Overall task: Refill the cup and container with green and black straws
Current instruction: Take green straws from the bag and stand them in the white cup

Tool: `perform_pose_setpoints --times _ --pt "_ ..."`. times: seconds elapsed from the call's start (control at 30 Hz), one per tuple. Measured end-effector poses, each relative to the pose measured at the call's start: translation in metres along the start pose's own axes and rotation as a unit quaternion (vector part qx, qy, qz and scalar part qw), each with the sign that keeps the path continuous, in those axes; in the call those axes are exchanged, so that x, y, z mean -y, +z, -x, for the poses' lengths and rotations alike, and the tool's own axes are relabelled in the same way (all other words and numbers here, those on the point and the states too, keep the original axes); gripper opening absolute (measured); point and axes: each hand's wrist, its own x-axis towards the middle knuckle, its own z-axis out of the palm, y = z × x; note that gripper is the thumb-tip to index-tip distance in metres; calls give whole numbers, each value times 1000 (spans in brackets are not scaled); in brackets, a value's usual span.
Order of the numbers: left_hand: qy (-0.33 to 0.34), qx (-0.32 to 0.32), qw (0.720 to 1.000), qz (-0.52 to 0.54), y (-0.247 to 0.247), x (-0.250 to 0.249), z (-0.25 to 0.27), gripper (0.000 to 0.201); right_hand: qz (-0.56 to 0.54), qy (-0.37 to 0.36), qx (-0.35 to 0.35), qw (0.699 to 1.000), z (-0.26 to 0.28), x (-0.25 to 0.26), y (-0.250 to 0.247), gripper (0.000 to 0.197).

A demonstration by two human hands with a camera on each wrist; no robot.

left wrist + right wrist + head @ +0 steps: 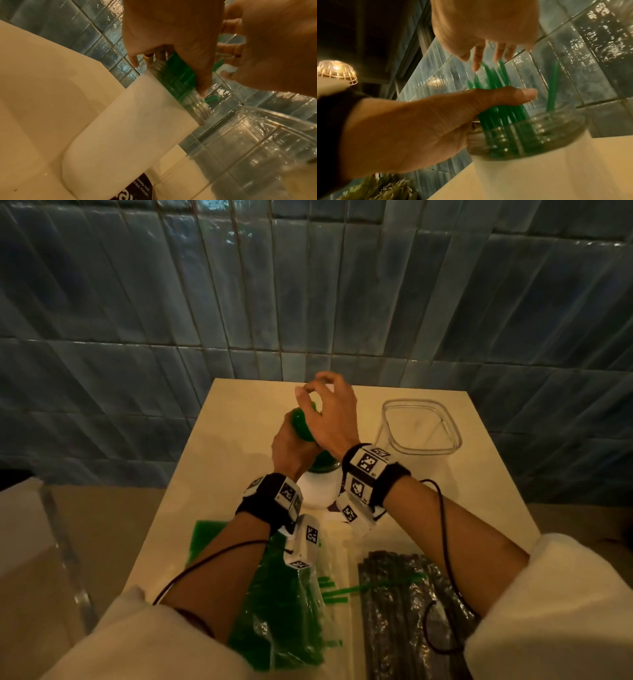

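Observation:
A clear cup [317, 487] with a white sleeve stands mid-table and holds a bundle of green straws [301, 422]. My left hand [294, 446] grips that bundle just above the cup's rim. In the right wrist view its thumb wraps the green straws [498, 108], and one straw [553, 86] leans apart at the right side of the cup [530, 135]. My right hand [329, 412] hovers over the straw tops, fingers loosely bent. Its fingertips [476, 65] touch the straw ends and hold nothing. An empty clear square container [421, 426] stands to the right.
A torn plastic pack of green straws [281, 611] lies at the table's near edge, with a few loose straws [335, 594] beside it. A wrapped pack of black straws [404, 611] lies to its right. A blue tiled wall [308, 285] backs the table.

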Motion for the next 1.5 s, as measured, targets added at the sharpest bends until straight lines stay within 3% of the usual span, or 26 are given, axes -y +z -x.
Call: perform_pose_setpoints --times 0.13,0.23,0.33,0.37,0.43,0.5,0.53,0.57,0.63,0.7,0.77,0.83,0.93,0.97,1.1,1.2,1.37,1.5 --pt "43 -12 997 -63 5 -2 1 38 -67 111 103 986 3 -6 5 63" --pt "52 -34 998 -23 4 3 3 42 -19 6 134 991 13 0 0 52" --pt "23 -17 999 -34 -1 0 5 35 27 -85 89 992 17 6 -13 49" --pt "12 2 999 -40 -3 0 4 41 18 -100 61 993 19 5 -19 47" --pt "-14 31 999 20 -11 3 10 75 -28 -108 -4 994 35 2 -35 34" --pt "-17 14 999 50 -23 11 25 99 -56 -92 -38 993 63 -7 -51 18" --pt "-14 -7 999 45 -29 20 38 99 -53 -74 -23 996 80 -15 -57 13" --pt "-17 -22 999 35 -34 29 53 93 -34 -46 22 998 99 -23 -60 11" --pt "-44 6 999 -16 -37 54 91 71 58 25 193 979 138 -44 -57 15" --pt "-99 133 976 -142 -31 78 134 68 133 65 349 925 175 -58 -46 24" --pt "-147 221 932 -246 -18 101 167 78 137 37 435 889 200 -61 -36 27" --pt "-148 227 928 -255 -11 110 184 65 130 -10 472 872 209 -53 -26 27" --pt "-110 191 948 -227 -13 109 189 23 99 -27 465 879 215 -47 -8 24" --pt "-100 180 954 -216 -14 108 189 18 101 -32 459 882 216 -48 -1 23" --pt "-98 145 972 -155 -20 114 189 25 115 -54 443 888 220 -54 20 20" --pt "-101 131 976 -141 -22 121 190 24 160 -21 454 876 219 -52 27 15" --pt "-83 116 971 -194 -27 113 196 24 223 14 476 850 225 -52 29 21" --pt "-59 109 966 -224 -28 109 198 21 283 -17 460 841 228 -56 25 21"
